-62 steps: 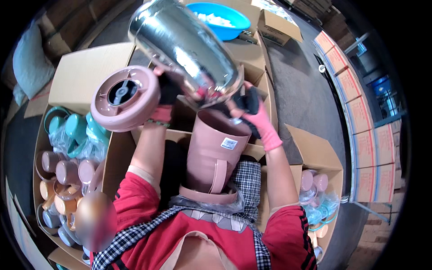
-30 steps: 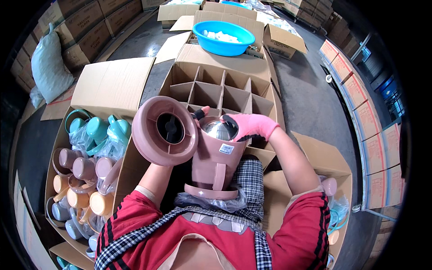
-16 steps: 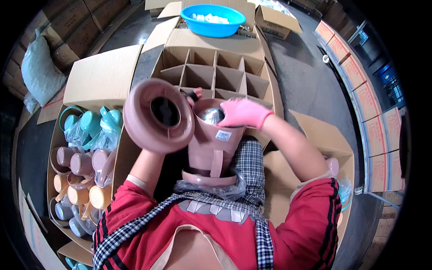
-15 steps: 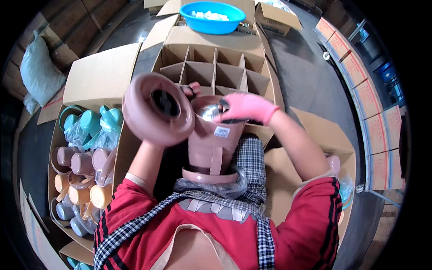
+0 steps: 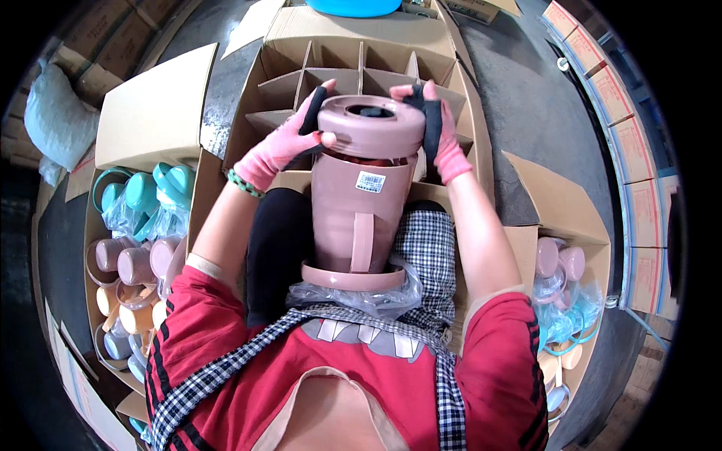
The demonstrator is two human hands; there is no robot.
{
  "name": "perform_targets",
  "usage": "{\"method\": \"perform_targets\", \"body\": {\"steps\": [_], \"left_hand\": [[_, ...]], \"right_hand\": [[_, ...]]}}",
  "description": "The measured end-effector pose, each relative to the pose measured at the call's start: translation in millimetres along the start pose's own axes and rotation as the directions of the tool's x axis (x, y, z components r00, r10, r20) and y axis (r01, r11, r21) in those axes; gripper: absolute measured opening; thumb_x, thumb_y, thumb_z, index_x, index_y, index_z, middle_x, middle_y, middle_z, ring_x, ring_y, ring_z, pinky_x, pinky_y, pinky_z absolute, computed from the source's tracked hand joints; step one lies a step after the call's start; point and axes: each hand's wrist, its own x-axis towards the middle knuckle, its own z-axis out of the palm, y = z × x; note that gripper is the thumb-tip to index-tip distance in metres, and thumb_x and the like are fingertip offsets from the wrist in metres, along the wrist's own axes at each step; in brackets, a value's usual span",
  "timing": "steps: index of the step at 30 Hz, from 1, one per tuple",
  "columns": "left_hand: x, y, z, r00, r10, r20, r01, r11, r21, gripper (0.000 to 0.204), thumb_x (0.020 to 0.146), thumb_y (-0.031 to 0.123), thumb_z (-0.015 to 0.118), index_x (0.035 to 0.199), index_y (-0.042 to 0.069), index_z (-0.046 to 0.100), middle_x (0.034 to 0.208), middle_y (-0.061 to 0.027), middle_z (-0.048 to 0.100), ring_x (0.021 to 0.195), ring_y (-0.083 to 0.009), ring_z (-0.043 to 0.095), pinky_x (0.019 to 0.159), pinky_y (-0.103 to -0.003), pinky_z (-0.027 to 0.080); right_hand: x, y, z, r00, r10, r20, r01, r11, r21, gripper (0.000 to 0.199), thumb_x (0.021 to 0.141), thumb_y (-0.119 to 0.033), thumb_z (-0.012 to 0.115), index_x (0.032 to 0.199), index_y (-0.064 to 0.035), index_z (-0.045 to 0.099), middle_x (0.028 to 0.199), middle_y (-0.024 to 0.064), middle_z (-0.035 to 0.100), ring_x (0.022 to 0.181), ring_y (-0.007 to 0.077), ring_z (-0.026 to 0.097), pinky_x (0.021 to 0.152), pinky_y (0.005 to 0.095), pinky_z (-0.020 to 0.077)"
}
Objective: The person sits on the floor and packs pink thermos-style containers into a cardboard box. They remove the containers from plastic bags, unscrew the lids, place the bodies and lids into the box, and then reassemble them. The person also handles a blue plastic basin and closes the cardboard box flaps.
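Here the pink vacuum-flask body [image 5: 359, 210] stands upright on the person's lap, its flared base resting in a crumpled clear plastic bag [image 5: 361, 297] over a checked apron [image 5: 429, 240], its moulded handle facing the camera. On its mouth sits the pink round top collar [image 5: 370, 124], a dark opening at its centre; it looks nearly level but not fully seated, since a darker band shows under its rim.

The left hand [image 5: 282, 146], in a pink glove with a dark palm, curls its fingers round the collar's left edge, thumb pressed on the rim. The right hand [image 5: 440, 131], gloved the same way, clasps the right edge with fingers wrapped over the top. Both are closed on the collar, one on each side.

To do this well, I judge the collar should be kept square to the body while it is pressed or turned down, with even force from both sides, so it does not cock or bind; the knees should steady the base so it does not slip on the plastic.

Just beyond stands an open cardboard box with dividers [image 5: 353, 68], its cells empty as far as shows. At the left, a carton of teal, pink and orange flask parts [image 5: 135, 240]; at the right, another carton of similar parts [image 5: 560, 301]. A blue basin [image 5: 353, 6] lies at the top edge.
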Motion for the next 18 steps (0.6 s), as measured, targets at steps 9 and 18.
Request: {"method": "perform_targets", "body": {"steps": [9, 18], "left_hand": [[-13.4, 7.8, 27.1, 0.978, -0.05, -0.204, 0.091, 0.977, 0.195, 0.069, 0.077, 0.036, 0.062, 0.127, 0.0, 0.031, 0.117, -0.0137, 0.045, 0.11, -0.0209, 0.042, 0.094, -0.031, 0.033], [-26.0, 17.4, 57.9, 0.956, -0.001, -0.293, 0.167, 0.825, 0.541, 0.063, 0.075, 0.038, 0.063, 0.116, -0.002, 0.039, 0.114, -0.0246, 0.038, 0.108, -0.0366, 0.041, 0.091, -0.039, 0.035]], "right_hand": [[-32.8, 5.4, 7.1, 0.994, 0.082, 0.069, -0.081, 0.997, -0.012, 0.053, 0.088, -0.044, 0.041, 0.096, 0.0048, 0.059, 0.094, 0.0091, 0.061, 0.087, 0.0144, 0.055, 0.082, 0.0262, 0.0412], [-22.9, 19.9, -5.6, 0.956, 0.247, 0.16, -0.289, 0.89, 0.353, 0.047, 0.088, -0.039, 0.042, 0.085, 0.0046, 0.06, 0.106, 0.0143, 0.056, 0.093, 0.0198, 0.054, 0.087, 0.0283, 0.04]]}}
